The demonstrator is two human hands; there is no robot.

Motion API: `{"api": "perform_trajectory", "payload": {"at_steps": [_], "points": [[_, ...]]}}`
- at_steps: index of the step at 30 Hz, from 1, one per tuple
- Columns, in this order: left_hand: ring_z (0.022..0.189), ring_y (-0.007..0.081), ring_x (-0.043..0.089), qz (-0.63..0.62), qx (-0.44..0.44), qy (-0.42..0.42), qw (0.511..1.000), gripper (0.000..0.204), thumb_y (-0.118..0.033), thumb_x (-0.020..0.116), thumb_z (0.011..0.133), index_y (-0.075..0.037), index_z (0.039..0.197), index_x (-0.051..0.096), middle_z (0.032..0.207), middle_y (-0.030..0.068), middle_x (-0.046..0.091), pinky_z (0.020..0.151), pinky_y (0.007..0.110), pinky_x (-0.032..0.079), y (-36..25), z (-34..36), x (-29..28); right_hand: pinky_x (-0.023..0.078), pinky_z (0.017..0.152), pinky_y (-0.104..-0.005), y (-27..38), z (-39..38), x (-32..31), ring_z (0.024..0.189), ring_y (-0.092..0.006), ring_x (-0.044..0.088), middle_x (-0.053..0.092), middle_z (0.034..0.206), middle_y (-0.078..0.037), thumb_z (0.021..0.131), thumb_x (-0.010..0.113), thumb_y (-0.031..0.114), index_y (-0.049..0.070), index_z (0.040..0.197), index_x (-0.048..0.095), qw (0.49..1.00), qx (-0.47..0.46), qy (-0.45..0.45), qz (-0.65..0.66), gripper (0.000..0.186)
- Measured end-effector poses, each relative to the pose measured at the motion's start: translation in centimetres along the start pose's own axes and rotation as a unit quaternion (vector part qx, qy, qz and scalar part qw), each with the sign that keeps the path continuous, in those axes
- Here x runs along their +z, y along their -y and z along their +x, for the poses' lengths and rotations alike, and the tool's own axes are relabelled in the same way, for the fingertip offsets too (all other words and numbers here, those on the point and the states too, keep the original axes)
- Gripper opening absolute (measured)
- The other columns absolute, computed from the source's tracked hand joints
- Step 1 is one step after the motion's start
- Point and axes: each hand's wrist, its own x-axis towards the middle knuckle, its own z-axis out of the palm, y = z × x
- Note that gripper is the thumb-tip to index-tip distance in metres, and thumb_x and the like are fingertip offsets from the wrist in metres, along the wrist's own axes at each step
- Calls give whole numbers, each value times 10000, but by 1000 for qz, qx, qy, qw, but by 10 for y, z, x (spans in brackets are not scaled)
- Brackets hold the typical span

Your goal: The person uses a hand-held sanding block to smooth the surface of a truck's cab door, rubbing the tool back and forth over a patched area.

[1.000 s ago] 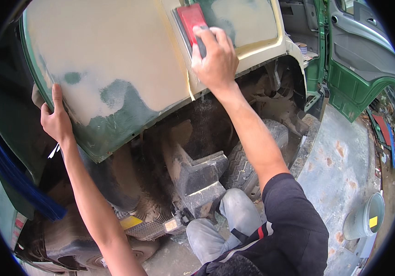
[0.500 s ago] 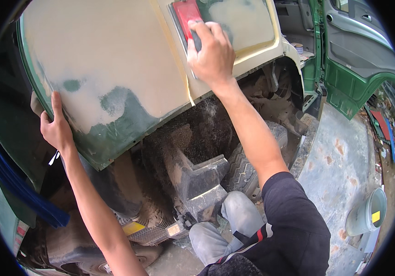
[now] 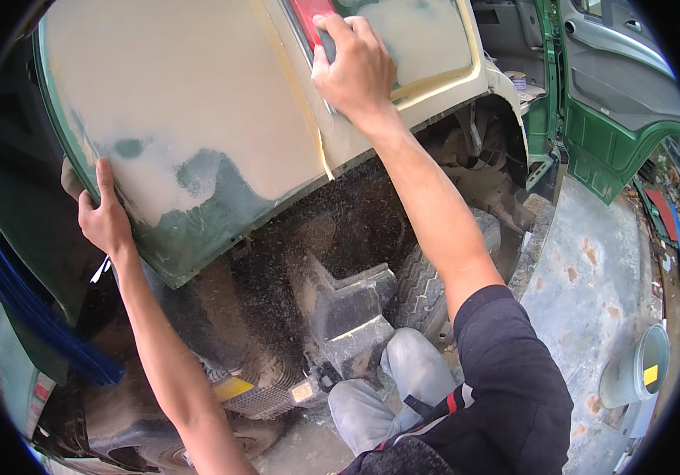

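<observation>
Red block: it sat at the top of the head view, seemingly flat against the pale bodywork, its upper end cut off by the rim.
Block's long axis: it ran steeply, upper left to lower right, much the same way as the yellow strip just to its left.
Right hand: this was the nearer one, already on the block; its fingers were curled closed round the dark grip, so the red body lay up and a little left of the knuckles.
Right forearm: it slanted up and leftward from the dark sleeve, meeting the block's line rather than crossing it squarely.
Beige-and-green panel: broad and patchy, it filled the space between the two hands, with the strip down its right side.
Left hand: well apart from the block, it had hold of the panel's left edge, thumb on the outer face (how tightly the hidden fingers pressed behind, I couldn't tell).
Underneath: a dusty black step stood below the panel, near the person's pale trousers.
Far right: a green door hung open, and a bucket stood well beyond reach.
</observation>
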Motion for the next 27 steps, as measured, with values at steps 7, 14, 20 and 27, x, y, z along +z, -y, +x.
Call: {"api": "perform_trajectory", "payload": {"at_steps": [7,14,20,27], "points": [[747,187,640,-19,16,-16,1000,771,-746,725,857,25,870,727,783,67,710,754,337,500,-5,-3,-8,574,764,-518,6,-27,-1,1010,-381,666,658,1136,-123,857,714,116,165,1198,681,1000,-24,-1,2,346],[741,177,624,-46,30,-35,998,749,-730,731,865,18,841,709,768,61,693,746,333,495,-13,-11,-7,569,803,-502,10,-12,8,1003,-371,681,679,1095,-126,870,713,131,165,1188,693,999,-29,-26,-12,321],[767,163,632,-40,7,-5,999,750,-730,737,862,18,841,709,794,59,707,754,326,497,-13,-10,-1,577,828,-503,1,52,12,1069,-362,670,687,1133,-144,861,709,139,146,1176,710,1000,-7,-18,-15,315],[746,144,624,-45,14,-8,999,694,-667,749,893,26,873,721,805,51,709,723,307,495,-1,-2,-6,578,793,-519,13,2,3,1044,-378,663,659,1155,-145,844,716,81,157,1223,684,1000,-11,-2,14,387]]}}
